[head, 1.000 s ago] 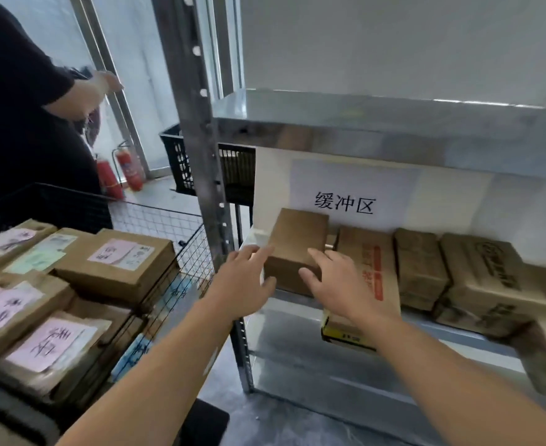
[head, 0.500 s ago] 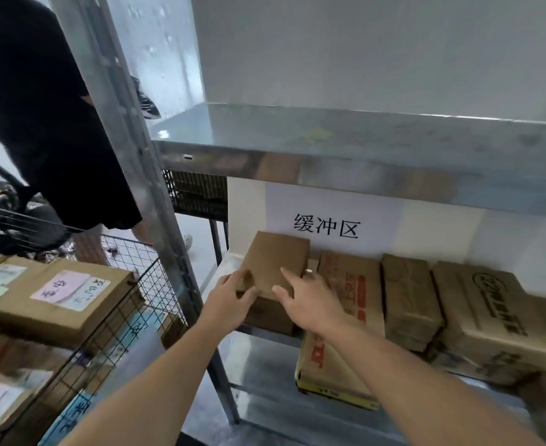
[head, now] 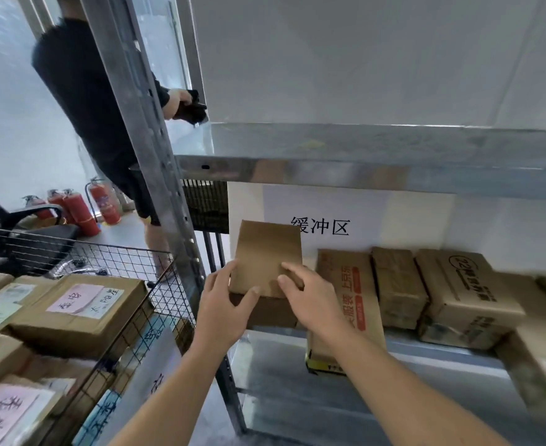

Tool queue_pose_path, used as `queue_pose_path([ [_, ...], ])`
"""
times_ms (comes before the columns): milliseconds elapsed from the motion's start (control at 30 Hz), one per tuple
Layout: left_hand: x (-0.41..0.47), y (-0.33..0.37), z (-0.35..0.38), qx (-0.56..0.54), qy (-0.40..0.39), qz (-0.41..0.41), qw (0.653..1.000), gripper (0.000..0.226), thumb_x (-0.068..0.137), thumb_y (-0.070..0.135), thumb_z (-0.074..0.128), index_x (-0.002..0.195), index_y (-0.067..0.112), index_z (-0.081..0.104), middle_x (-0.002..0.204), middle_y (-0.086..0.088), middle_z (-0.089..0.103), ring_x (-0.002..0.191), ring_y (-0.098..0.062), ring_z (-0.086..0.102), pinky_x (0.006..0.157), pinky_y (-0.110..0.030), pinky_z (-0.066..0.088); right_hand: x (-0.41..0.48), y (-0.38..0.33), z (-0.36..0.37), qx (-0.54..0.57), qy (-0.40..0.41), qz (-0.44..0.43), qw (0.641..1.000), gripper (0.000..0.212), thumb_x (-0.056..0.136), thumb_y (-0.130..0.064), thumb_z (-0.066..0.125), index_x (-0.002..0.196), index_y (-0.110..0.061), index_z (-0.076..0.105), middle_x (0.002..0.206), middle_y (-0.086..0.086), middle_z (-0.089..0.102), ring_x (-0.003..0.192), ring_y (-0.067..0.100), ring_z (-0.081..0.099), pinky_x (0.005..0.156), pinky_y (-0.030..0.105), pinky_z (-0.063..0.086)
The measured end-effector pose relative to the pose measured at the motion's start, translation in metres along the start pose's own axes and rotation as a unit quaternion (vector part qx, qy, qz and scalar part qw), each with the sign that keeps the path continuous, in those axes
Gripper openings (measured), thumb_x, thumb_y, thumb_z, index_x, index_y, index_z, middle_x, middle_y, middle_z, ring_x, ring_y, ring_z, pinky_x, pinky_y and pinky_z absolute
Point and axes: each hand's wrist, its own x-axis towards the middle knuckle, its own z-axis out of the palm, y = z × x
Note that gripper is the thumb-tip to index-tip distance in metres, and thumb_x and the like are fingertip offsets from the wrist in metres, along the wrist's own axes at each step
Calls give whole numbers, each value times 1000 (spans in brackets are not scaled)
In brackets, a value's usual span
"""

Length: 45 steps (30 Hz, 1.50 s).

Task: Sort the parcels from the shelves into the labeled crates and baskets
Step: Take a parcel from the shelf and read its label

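Observation:
A plain brown cardboard parcel (head: 266,252) stands tilted up at the left end of the metal shelf (head: 361,175), its far end raised. My left hand (head: 225,304) grips its lower left edge, thumb on the top face. My right hand (head: 310,304) grips its lower right edge with fingers curled over the top. Under the parcel lies a darker box (head: 274,312). To the right on the same shelf lie a box with red print (head: 345,284) and several more brown parcels (head: 461,291).
A black wire basket (head: 130,262) at the left holds several labelled parcels (head: 81,307). A steel upright (head: 149,140) stands between basket and shelf. A person in black stands behind it. Red fire extinguishers (head: 78,210) stand on the floor at the back.
Both hands have closed on the brown parcel and tipped it up from lying flat. The view has swung upward and the person at the left has moved further back.

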Motion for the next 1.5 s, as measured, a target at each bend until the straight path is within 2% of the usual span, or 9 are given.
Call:
queue_pose_path([
  [267,-76,11,-33,-142,33,19,989,53,93,29,63,141,33,41,126,10,55,106,-2,58,77,-13,52,-85,-17,14,107,100,3,989,38,99,-35,62,137,-34,56,140,-13,54,130,8,47,114,40,40],
  [500,-100,17,-46,-110,66,-10,992,40,99,25,55,138,28,51,124,9,55,104,0,58,93,-27,50,-137,-13,5,195,166,-6,967,30,100,-22,62,125,-38,59,118,-31,55,115,-5,53,110,30,42],
  [600,-108,16,-45,-165,9,-54,985,54,89,53,62,139,38,47,133,10,51,121,-11,53,104,-42,47,-157,-6,3,237,200,-8,951,28,101,-21,60,123,-39,61,121,-31,55,121,-3,53,113,34,42],
  [700,-118,26,-44,-264,-50,-95,959,81,74,72,66,144,43,39,140,9,47,130,-15,47,111,-42,38,-169,6,-2,322,191,-2,927,30,102,-19,59,121,-43,64,133,-19,60,132,7,52,116,40,42],
  [867,-132,51,-33,-411,-118,-132,894,88,70,51,82,145,39,39,134,-1,59,110,-20,65,104,-48,47,-182,19,-18,353,152,-12,923,31,104,-15,55,124,-37,66,136,-7,62,130,13,56,112,39,47],
  [967,-138,67,-19,-362,-76,-105,923,96,56,61,87,140,44,43,130,1,60,110,-20,65,100,-48,50,-185,28,-42,201,155,-22,967,28,104,-24,54,129,-33,61,142,-13,48,137,8,44,112,24,36],
  [1100,-149,93,10,-246,-51,-31,967,98,56,67,77,142,43,36,124,13,62,110,-7,63,100,-39,49,-189,37,-78,188,103,-44,976,53,95,-56,59,143,-34,51,143,-15,48,130,1,48,111,33,44],
  [1233,-168,122,41,-164,-37,37,985,81,74,62,72,142,40,35,120,23,58,103,3,61,88,-21,49,-189,51,-104,241,72,-54,966,69,91,-54,67,150,-44,32,135,-23,54,123,-5,52,101,24,46],
  [1500,-173,140,66,-259,6,-29,966,26,101,30,47,124,27,58,130,5,49,114,-4,52,74,0,42,-181,82,-129,427,120,-26,896,44,100,-21,62,114,-62,61,131,-2,64,117,20,66,97,50,57],
])
